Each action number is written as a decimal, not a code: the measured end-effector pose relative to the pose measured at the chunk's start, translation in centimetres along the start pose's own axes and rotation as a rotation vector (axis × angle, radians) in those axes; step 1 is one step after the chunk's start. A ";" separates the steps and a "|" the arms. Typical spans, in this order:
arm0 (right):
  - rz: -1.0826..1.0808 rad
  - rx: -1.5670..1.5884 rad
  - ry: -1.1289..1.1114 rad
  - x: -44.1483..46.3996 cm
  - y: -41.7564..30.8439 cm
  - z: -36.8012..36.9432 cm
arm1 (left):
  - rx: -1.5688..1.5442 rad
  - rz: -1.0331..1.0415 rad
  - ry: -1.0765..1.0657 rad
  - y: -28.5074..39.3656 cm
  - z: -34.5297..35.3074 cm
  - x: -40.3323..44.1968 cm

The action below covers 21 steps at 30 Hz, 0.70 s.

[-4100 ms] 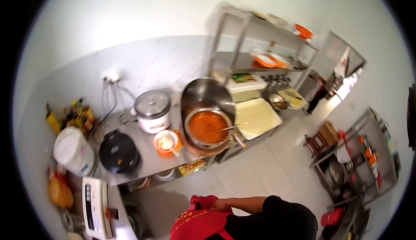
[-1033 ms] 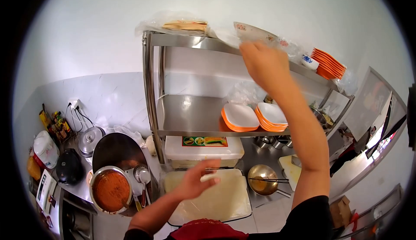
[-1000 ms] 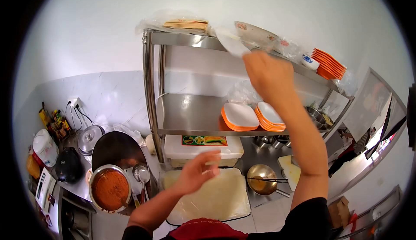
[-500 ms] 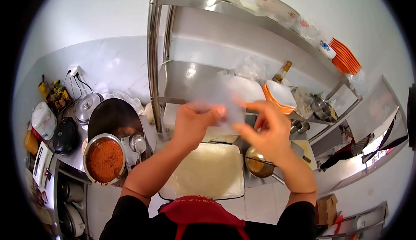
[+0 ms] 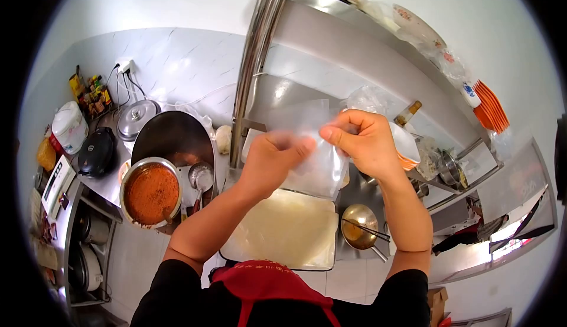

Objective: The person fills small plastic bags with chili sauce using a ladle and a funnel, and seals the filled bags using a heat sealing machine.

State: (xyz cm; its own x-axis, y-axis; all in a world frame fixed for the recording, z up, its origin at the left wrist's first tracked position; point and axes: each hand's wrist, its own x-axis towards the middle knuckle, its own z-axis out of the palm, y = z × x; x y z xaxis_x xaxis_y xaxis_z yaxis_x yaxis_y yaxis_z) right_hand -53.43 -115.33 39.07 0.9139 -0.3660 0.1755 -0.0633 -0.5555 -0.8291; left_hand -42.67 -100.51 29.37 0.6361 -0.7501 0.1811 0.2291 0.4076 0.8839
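Observation:
In front of me, above a rectangular tray (image 5: 335,241) with a pale, smooth layer in it, a clear plastic bag (image 5: 328,176) hangs between my hands. My right hand (image 5: 367,141) pinches its upper edge between thumb and bent fingers. On the other side, my left hand (image 5: 273,160) is closed at the bag's edge, its thumb pointing right and slightly smeared by motion. Right of the tray stands a small pan (image 5: 357,238) with yellowish liquid and chopsticks (image 5: 369,229) across it.
A pot of red-brown sauce (image 5: 152,194) and a ladle (image 5: 201,176) are on the left. A metal shelf post (image 5: 251,73) rises behind my hands. White-and-orange bowls (image 5: 404,147) stand at right; a black appliance (image 5: 96,151) and a scale (image 5: 58,184) are far left.
The view has shifted, so surroundings appear further right. The bag, blurred and raised before, now hangs lower and flatter. My right hand's spread fingers have closed on its edge.

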 end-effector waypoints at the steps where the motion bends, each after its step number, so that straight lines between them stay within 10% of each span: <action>1: -0.022 0.015 0.060 0.1 0.8 0.6 | -0.151 -0.019 0.033 -0.1 -0.4 -0.3; 21: 0.195 0.295 0.366 -12.6 7.2 21.8 | 0.180 -0.042 0.203 -1.9 -20.3 -16.8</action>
State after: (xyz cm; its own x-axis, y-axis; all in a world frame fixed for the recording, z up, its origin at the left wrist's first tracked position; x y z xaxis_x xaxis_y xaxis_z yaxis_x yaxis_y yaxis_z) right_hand -56.70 -98.41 19.33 0.6925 -0.7089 0.1337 -0.0540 -0.2358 -0.9703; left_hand -38.76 -78.11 15.92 0.7673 -0.6376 0.0683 0.1355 0.2653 0.9546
